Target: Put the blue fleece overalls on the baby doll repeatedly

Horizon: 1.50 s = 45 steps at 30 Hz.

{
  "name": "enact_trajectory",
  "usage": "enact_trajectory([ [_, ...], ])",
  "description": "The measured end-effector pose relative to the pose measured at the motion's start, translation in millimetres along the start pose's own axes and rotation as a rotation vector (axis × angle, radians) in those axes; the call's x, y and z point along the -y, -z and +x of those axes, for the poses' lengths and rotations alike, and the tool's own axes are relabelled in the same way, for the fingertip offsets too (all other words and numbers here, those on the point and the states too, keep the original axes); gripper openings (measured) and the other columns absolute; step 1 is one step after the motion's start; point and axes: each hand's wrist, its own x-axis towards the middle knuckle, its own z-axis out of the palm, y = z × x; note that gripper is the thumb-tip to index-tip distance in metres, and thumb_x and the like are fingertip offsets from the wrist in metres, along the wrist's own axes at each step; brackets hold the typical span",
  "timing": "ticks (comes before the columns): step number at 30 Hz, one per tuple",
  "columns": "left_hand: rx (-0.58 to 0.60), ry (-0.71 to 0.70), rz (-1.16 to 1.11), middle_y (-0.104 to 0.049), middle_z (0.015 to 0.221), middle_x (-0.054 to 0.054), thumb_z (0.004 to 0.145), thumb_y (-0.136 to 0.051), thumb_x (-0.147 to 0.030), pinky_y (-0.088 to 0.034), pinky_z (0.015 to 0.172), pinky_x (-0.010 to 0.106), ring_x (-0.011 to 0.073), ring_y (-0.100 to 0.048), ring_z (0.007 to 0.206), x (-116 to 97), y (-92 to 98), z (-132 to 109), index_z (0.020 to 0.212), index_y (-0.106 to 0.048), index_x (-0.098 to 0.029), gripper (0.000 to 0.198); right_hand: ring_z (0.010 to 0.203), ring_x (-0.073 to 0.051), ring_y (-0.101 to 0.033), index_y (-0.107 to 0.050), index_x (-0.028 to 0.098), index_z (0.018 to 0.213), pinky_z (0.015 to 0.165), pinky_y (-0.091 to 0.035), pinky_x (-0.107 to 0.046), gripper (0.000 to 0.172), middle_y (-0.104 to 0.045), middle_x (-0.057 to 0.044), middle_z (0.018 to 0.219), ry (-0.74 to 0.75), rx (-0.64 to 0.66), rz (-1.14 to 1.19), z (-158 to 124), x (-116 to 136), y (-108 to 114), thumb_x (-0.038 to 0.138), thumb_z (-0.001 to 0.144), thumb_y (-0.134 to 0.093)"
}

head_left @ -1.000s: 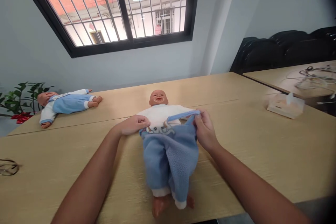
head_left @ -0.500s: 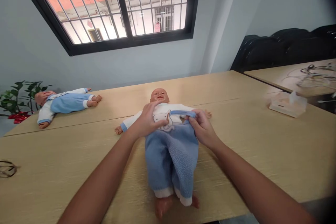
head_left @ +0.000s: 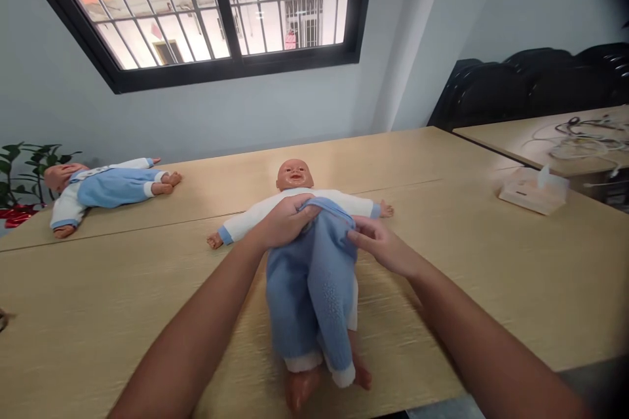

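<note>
- Head camera: two dolls. The near doll, the landmark here, lies face up with its head away from the wearer and its two arms spread.
- On it, one white top with two blue cuffs, and one pair of blue trousers with two white hems, lying over its belly and legs; its two feet poke out at the near end. Beside the right trouser leg, part of one of the doll's legs shows.
- Two bare hands at the near doll's waist. The left hand has thumb and fingers closed on the trousers' top edge, over the doll's chest; the right hand pinches the side of that edge between thumb and fingertips.
- Left of the near doll, the second doll lies in similar blue and white; beyond that, one potted plant.
- Right of the near doll, one tissue box on the same table; farther right, another table with tangled cables, too jumbled to count.
- Beyond the near doll, one barred window with two panes; off to its right, several black chairs, number unclear.
</note>
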Motion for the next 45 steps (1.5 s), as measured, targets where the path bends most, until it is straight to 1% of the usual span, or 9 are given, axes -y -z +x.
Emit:
enact_trajectory([
  [5,-0.029,0.154,-0.332,-0.072,0.122,0.010,0.096,-0.052,-0.066,-0.047,0.101,0.035,0.0261,-0.064,0.114,10,-7.4,2,0.121,-0.068,-0.016,0.059,0.119,-0.028,-0.060,-0.076,0.025,0.107,0.107,-0.046,-0.041,0.040,-0.069,-0.008,0.124,0.124,-0.189,0.209,1,-4,-8,0.059,0.087,-0.074],
  [9,0.328,0.155,-0.104,-0.071,0.128,0.007,0.085,-0.068,-0.070,-0.048,0.099,0.035,0.0279,-0.064,0.114,-1,3.1,-3,0.127,-0.069,-0.020,0.065,0.080,-0.018,-0.063,-0.068,0.026,0.101,0.079,-0.054,-0.030,0.036,-0.069,-0.001,0.092,0.050,-0.317,0.592,2,-7,-19,0.053,0.082,-0.081],
  [13,0.603,0.183,0.072,-0.075,0.099,0.002,0.083,-0.072,-0.068,-0.049,0.084,0.032,0.0226,-0.065,0.090,-7,7.5,-6,0.102,-0.076,-0.021,0.051,0.060,-0.011,-0.051,-0.061,0.023,0.085,0.057,-0.044,-0.021,0.035,-0.060,0.004,0.073,0.002,-0.304,0.519,2,-9,-18,0.050,0.081,-0.084],
  [20,0.033,0.279,-0.536,-0.075,0.110,0.010,0.089,-0.060,-0.073,-0.050,0.097,0.040,0.0256,-0.067,0.101,22,-9.3,-3,0.106,-0.072,-0.014,0.063,0.090,-0.020,-0.070,-0.072,0.020,0.116,0.080,-0.056,-0.030,0.051,-0.075,-0.005,0.104,-0.135,0.174,0.375,-4,-11,-14,0.052,0.079,-0.086],
  [23,0.103,0.261,-0.554,-0.075,0.116,0.011,0.090,-0.060,-0.073,-0.048,0.105,0.043,0.0281,-0.065,0.112,23,-11.9,-4,0.111,-0.072,-0.014,0.063,0.084,-0.019,-0.071,-0.075,0.020,0.111,0.078,-0.057,-0.030,0.042,-0.077,-0.005,0.097,-0.134,0.077,0.471,-4,-13,-15,0.052,0.084,-0.081],
  [30,0.635,0.238,-0.208,-0.074,0.120,0.006,0.077,-0.082,-0.061,-0.052,0.100,0.040,0.0283,-0.067,0.112,3,-2.2,-6,0.118,-0.072,-0.021,0.058,0.100,-0.027,-0.074,-0.075,0.023,0.107,0.093,-0.058,-0.041,0.042,-0.078,-0.009,0.108,-0.121,-0.140,0.655,-2,-12,-25,0.060,0.089,-0.070],
  [33,0.534,0.267,-0.292,-0.076,0.108,0.007,0.084,-0.073,-0.066,-0.054,0.094,0.038,0.0253,-0.069,0.100,8,-4.8,-7,0.105,-0.074,-0.017,0.053,0.096,-0.023,-0.073,-0.073,0.023,0.113,0.087,-0.059,-0.035,0.048,-0.077,-0.007,0.110,-0.144,-0.052,0.623,-3,-17,-27,0.053,0.078,-0.085],
  [38,0.033,0.298,-0.637,-0.076,0.108,0.011,0.085,-0.070,-0.069,-0.055,0.092,0.038,0.0246,-0.070,0.097,21,-20.5,-7,0.108,-0.070,-0.013,0.060,0.097,-0.020,-0.071,-0.071,0.021,0.120,0.088,-0.057,-0.032,0.052,-0.076,-0.006,0.115,-0.068,0.062,0.403,-1,-21,-21,0.045,0.077,-0.088],
  [45,0.309,0.172,-0.554,-0.072,0.127,0.014,0.078,-0.070,-0.078,-0.050,0.107,0.047,0.0318,-0.066,0.117,9,-24.3,-7,0.126,-0.068,-0.015,0.080,0.087,-0.021,-0.069,-0.076,0.019,0.102,0.081,-0.055,-0.035,0.029,-0.076,-0.005,0.097,-0.054,-0.067,0.350,3,-28,-8,0.037,0.080,-0.079],
])
